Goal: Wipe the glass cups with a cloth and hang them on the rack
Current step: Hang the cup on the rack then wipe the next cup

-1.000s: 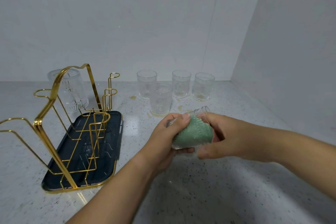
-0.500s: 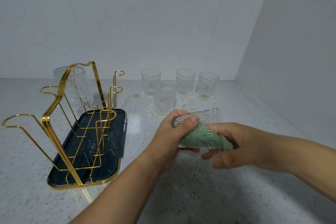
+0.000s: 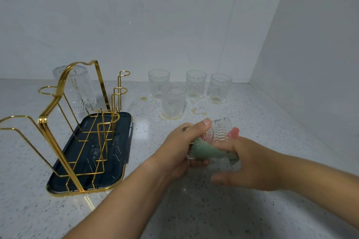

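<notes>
Gleams gold on the rack [image 3: 58,94], navy on its tray [image 3: 114,163]; shows clear ribbing on the held cup [image 3: 220,131], green on the cloth [image 3: 206,150], dark speckles on the white countertop [image 3: 194,209].

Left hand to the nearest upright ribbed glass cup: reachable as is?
Probably, path-wise: the upright ribbed glass cup stands just beyond the left hand, nothing between. But that hand's grip is taken by the tilted glass cup with the green cloth in it.

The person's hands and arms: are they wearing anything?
Nothing shows: the left hand and right hand are bare, ungloved, and both forearms are sleeveless to the picture's edge. No watch or bracelet. A small dark mark sits on the left hand's back.
</notes>
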Demonstrator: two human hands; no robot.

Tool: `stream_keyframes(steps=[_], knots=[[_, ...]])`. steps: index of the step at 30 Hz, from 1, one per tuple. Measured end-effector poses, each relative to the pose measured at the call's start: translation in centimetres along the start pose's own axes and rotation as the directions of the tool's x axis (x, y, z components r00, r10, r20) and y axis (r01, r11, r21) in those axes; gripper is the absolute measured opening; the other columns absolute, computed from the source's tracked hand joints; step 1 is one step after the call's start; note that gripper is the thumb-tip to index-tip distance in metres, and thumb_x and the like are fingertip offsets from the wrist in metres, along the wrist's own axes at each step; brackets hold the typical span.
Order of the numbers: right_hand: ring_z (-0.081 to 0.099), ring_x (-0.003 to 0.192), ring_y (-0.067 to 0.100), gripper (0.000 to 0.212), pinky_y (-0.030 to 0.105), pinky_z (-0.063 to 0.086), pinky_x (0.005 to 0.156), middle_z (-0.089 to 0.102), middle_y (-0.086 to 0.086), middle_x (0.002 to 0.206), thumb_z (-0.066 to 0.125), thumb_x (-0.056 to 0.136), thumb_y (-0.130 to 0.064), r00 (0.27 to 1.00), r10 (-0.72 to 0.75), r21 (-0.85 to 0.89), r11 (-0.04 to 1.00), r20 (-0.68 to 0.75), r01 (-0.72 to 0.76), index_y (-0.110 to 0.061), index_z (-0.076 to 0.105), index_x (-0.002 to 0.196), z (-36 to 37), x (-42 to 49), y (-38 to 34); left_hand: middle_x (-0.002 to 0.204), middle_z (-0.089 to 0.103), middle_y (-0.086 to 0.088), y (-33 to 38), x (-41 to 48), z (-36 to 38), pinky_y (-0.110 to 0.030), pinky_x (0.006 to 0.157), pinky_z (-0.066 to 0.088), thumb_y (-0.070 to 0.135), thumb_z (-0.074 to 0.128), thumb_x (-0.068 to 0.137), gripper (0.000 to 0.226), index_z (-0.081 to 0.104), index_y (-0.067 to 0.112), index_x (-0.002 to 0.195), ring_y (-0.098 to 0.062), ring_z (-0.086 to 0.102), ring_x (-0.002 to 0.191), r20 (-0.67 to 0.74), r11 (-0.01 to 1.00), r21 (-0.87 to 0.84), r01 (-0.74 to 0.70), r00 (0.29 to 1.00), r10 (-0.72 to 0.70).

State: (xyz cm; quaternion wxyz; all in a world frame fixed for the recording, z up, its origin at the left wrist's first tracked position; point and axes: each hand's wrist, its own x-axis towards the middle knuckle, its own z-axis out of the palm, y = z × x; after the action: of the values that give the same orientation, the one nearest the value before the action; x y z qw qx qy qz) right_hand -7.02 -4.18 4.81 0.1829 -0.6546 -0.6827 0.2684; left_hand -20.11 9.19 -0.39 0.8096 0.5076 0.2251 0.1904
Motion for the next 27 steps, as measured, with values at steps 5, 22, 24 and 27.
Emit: stream_keyframes(steps=[5, 22, 24, 27], knots=[[0.073, 0.101, 0.015, 0.019, 0.022, 0.054, 0.087, 0.078, 0.006, 0.105, 0.07, 0.095, -0.019, 0.996, 0.094, 0.593, 0.802, -0.012, -0.068, -0.011, 0.075, 0.112, 0.0, 1.2, -0.6, 0.081, 0.075, -0.007, -0.5, -0.1, -0.1, -0.033, 0.056, 0.058, 0.039, 0.081, 0.077, 0.047, 0.058, 0.008, 0.104, -0.022, 0.072, 0.068, -0.082, 0.972, 0.065, -0.225, 0.97, 0.23], [0.044, 0.044, 0.001, 0.042, 0.012, 0.036, 0.051, 0.055, -0.014, 0.048, 0.051, 0.095, -0.043, 0.938, 0.1, 0.31, 0.951, -0.332, 0.008, -0.023, 0.068, 0.062, -0.1, 0.9, -1.0, 0.128, 0.066, -0.023, -1.1, 0.2, 0.1, -0.037, 0.069, 0.058, 0.063, 0.066, 0.086, 0.062, 0.057, 0.022, 0.132, -0.024, 0.07, 0.093, 0.029, 0.985, 0.051, -0.167, 0.986, 0.166], [0.053, 0.045, 0.001, 0.042, 0.009, 0.039, 0.051, 0.064, -0.011, 0.052, 0.05, 0.102, -0.034, 0.928, 0.145, 0.466, 0.884, -0.342, 0.033, -0.021, 0.075, 0.07, -0.2, 1.1, -2.0, 0.116, 0.068, -0.013, -1.5, -0.3, 0.4, -0.032, 0.056, 0.053, 0.054, 0.06, 0.091, 0.037, 0.054, 0.032, 0.12, -0.017, 0.067, 0.081, -0.022, 0.933, 0.157, -0.325, 0.943, 0.332], [0.072, 0.066, 0.027, 0.055, 0.016, 0.05, 0.073, 0.075, 0.012, 0.072, 0.046, 0.105, -0.047, 0.927, 0.128, 0.45, 0.892, -0.353, 0.048, -0.006, 0.076, 0.085, 0.5, 1.8, -2.1, 0.088, 0.068, -0.007, -1.2, -0.7, 0.7, -0.029, 0.046, 0.045, 0.052, 0.056, 0.093, 0.039, 0.057, 0.017, 0.11, -0.018, 0.06, 0.064, -0.106, 0.919, 0.135, -0.37, 0.917, 0.384]])
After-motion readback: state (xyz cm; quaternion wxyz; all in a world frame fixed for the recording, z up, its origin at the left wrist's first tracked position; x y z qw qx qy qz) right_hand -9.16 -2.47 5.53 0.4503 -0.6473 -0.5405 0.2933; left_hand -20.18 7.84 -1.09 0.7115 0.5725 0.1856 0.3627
